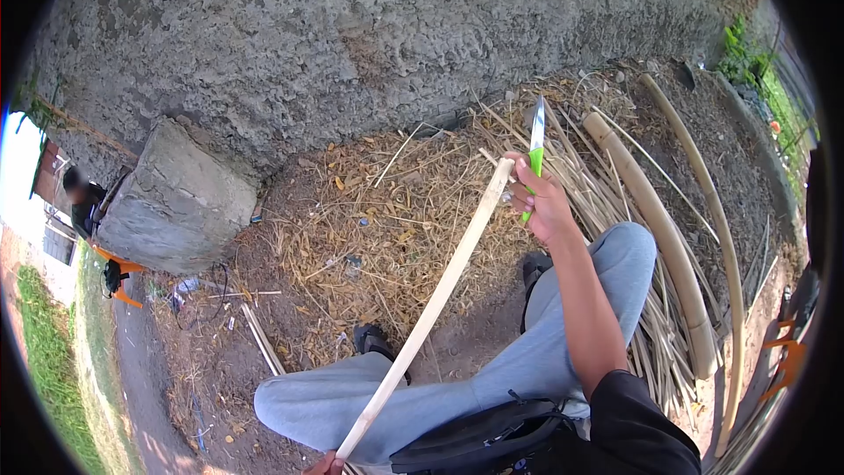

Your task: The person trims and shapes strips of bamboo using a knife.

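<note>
A long pale bamboo strip [431, 310] runs slantwise across my lap. Its near end is held by my left hand [325, 464], of which only the fingers show at the bottom edge. My right hand [546, 204] is closed around the green handle of a knife [537, 136], with the blade pointing up and away from me. The fingers of this hand also touch the strip's far end, beside the handle; whether they grip it I cannot tell.
Thin bamboo strips [655, 334] lie heaped to my right, beside a thick bamboo pole [659, 229] and a curved longer one [703, 180]. A rough wall [422, 26] stands ahead. At left are a concrete block [189, 198] and a person [81, 202]. Dry leaves and shavings litter the ground.
</note>
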{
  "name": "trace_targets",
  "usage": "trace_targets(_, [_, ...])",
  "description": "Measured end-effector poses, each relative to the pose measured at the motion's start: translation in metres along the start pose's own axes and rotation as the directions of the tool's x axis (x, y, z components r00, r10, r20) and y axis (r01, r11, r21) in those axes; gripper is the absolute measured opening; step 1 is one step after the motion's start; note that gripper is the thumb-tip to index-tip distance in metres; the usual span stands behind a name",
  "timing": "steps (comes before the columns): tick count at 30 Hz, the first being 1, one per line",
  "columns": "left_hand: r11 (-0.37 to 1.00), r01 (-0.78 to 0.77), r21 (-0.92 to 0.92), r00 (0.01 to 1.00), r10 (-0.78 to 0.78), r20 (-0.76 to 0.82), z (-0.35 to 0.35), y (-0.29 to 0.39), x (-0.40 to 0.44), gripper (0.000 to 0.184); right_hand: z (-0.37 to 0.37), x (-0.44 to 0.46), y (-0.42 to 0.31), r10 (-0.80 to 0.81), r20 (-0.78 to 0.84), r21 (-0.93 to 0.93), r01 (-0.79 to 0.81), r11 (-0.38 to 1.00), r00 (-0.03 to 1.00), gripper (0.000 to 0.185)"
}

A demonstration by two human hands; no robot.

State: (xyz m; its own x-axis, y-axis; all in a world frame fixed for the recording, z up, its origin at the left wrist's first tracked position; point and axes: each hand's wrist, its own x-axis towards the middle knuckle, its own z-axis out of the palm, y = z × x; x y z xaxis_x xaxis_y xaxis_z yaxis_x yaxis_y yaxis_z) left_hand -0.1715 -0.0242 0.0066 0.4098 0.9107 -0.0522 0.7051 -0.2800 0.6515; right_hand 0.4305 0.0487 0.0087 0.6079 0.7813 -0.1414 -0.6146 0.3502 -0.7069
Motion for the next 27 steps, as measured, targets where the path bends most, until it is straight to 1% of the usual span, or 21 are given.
trace_targets(2, [0.996, 0.002, 0.090, 1.000, -0.002, 0.004, 0.001, -0.007, -0.003, 0.027, -0.003, -0.001, -0.001, -0.060, 0.082, -0.096, 0.068, 0.993, 0.995, 0.032])
trace_targets(3, [0.996, 0.002, 0.088, 1.000, -0.002, 0.004, 0.002, -0.009, -0.004, 0.027, -0.004, 0.000, -0.001, -0.060, 0.082, -0.098, 0.068, 0.993, 0.995, 0.032])
trace_targets(5, [0.998, -0.049, 0.045, 0.998, 0.051, -0.037, 0.002, -0.008, -0.003, 0.025, 0.000, -0.001, -0.004, -0.127, 0.064, -0.187, 0.137, 0.973, 0.990, 0.029])
trace_targets(6, [0.998, -0.050, 0.044, 0.998, 0.052, -0.036, 0.001, -0.008, -0.003, 0.025, -0.001, -0.001, -0.005, -0.127, 0.063, -0.187, 0.137, 0.973, 0.990, 0.029])
trace_targets(8, [0.988, -0.086, 0.127, 0.995, 0.093, -0.044, -0.003, -0.009, -0.004, 0.021, -0.004, -0.001, -0.006, -0.123, 0.088, -0.237, 0.141, 0.961, 0.989, 0.028])
trace_targets(9, [0.988, -0.086, 0.127, 0.995, 0.092, -0.042, -0.002, -0.012, -0.005, 0.021, -0.004, -0.002, -0.006, -0.122, 0.086, -0.237, 0.140, 0.961, 0.989, 0.028])
trace_targets(11, [0.981, -0.108, 0.160, 0.984, 0.129, -0.126, 0.000, -0.021, -0.008, 0.017, -0.002, -0.004, -0.008, -0.103, 0.117, -0.245, 0.129, 0.961, 0.988, 0.024])
trace_targets(15, [0.982, -0.078, 0.172, 0.991, 0.095, -0.094, -0.001, -0.029, -0.011, 0.016, -0.006, -0.004, -0.010, -0.068, 0.162, -0.205, 0.101, 0.973, 0.984, 0.023])
trace_targets(17, [0.984, -0.080, 0.162, 0.988, 0.099, -0.116, 0.000, -0.029, -0.011, 0.016, -0.004, -0.006, -0.009, -0.065, 0.116, -0.230, 0.090, 0.969, 0.991, 0.022])
trace_targets(21, [0.991, -0.063, 0.122, 0.989, 0.078, -0.124, -0.001, -0.031, -0.013, 0.015, -0.004, -0.006, -0.005, -0.083, 0.102, -0.220, 0.104, 0.970, 0.991, 0.022])
trace_targets(23, [0.981, -0.154, 0.121, 0.982, 0.165, -0.090, -0.003, -0.029, -0.012, 0.019, -0.001, -0.006, -0.003, -0.106, 0.029, -0.194, 0.109, 0.975, 0.994, 0.023])
trace_targets(24, [0.981, -0.154, 0.120, 0.982, 0.166, -0.091, -0.004, -0.029, -0.012, 0.019, 0.000, -0.006, -0.002, -0.106, 0.030, -0.195, 0.110, 0.975, 0.994, 0.023])
trace_targets(26, [0.999, -0.048, -0.016, 0.999, 0.048, -0.007, -0.005, -0.027, -0.011, 0.027, 0.001, -0.007, -0.001, -0.127, 0.018, -0.330, 0.125, 0.936, 0.992, 0.020])
trace_targets(27, [0.999, -0.050, -0.018, 0.999, 0.050, -0.007, -0.007, -0.025, -0.010, 0.027, 0.003, -0.008, -0.001, -0.129, 0.018, -0.331, 0.127, 0.935, 0.992, 0.020])
